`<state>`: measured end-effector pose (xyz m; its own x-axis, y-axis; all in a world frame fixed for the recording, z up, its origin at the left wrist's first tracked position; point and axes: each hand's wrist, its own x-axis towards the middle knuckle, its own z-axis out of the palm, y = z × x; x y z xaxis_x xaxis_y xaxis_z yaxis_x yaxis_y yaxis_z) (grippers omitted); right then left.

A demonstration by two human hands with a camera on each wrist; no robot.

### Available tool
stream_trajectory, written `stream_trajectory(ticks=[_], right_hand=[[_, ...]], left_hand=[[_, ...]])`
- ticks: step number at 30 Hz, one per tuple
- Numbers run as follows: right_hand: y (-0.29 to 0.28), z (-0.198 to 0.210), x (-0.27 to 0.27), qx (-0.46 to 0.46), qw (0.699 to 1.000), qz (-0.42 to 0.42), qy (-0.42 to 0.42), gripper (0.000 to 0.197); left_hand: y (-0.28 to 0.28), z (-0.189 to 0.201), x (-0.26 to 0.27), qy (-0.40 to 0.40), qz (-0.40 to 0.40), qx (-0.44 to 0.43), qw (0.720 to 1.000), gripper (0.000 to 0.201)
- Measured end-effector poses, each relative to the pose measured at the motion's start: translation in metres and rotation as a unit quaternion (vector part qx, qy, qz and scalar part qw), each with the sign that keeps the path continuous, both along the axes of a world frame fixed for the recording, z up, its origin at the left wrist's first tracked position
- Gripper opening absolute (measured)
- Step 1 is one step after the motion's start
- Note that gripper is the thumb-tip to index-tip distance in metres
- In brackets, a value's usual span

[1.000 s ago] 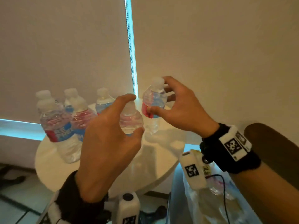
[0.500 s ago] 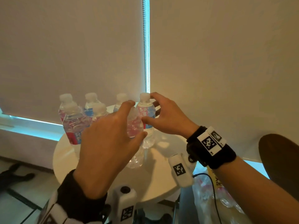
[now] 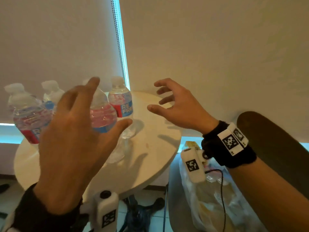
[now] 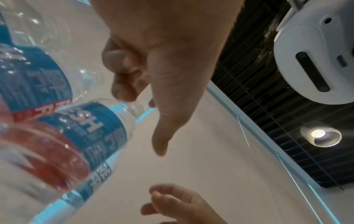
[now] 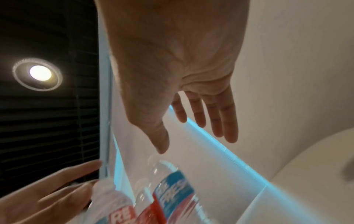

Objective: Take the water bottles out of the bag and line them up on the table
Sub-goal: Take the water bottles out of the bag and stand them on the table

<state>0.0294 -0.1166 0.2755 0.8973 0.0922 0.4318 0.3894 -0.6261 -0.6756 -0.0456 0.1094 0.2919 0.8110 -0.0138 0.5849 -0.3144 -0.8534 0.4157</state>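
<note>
Several clear water bottles with red and blue labels stand on the round white table (image 3: 150, 156). The rightmost bottle (image 3: 120, 101) stands at the back, and a nearer bottle (image 3: 102, 114) stands just left of it, partly hidden by my left hand (image 3: 111, 101). That hand hovers with spread fingers and holds nothing. My right hand (image 3: 153, 96) is open and empty, a hand's width right of the rightmost bottle. The left wrist view shows the labels (image 4: 91, 130) beside my thumb. In the right wrist view my fingers (image 5: 220, 118) are straight above a bottle (image 5: 172, 186).
A clear plastic bag (image 3: 209, 198) with more things inside sits below the table's right edge. A dark rounded chair back (image 3: 275, 148) is at the far right. Closed blinds stand right behind the table. Two more bottles (image 3: 28, 118) stand at the table's left.
Both hands have let go of their bottles, which now stand on the table. My right hand has drawn away to the right and my left hand has opened.
</note>
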Motion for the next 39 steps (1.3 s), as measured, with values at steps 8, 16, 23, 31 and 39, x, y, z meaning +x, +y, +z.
stream_trajectory(ticks=[8,16,23,31,39], right_hand=[[-0.131,-0.105,-0.073,0.093,0.975,-0.184,0.078,0.028],[-0.186,-0.268,-0.125,0.058,0.908,-0.270,0.315,0.022],[-0.202,-0.326,-0.110,0.135,0.898,-0.321,0.269,0.059],[-0.209,-0.343,-0.080,0.150,0.877,-0.369,0.269,0.099],[-0.223,-0.349,-0.070,0.139,0.871,-0.434,0.184,0.056]], left_hand=[[-0.085,-0.070,-0.039,-0.103,-0.278,-0.044,0.954,0.016],[-0.226,-0.220,-0.016,0.311,-0.358,0.026,0.880,0.023],[-0.298,-0.301,0.040,0.306,-0.253,0.109,0.911,0.024],[-0.335,-0.342,0.065,0.383,-0.253,0.009,0.888,0.045],[-0.338,-0.320,0.066,0.404,-0.228,-0.078,0.883,0.035]])
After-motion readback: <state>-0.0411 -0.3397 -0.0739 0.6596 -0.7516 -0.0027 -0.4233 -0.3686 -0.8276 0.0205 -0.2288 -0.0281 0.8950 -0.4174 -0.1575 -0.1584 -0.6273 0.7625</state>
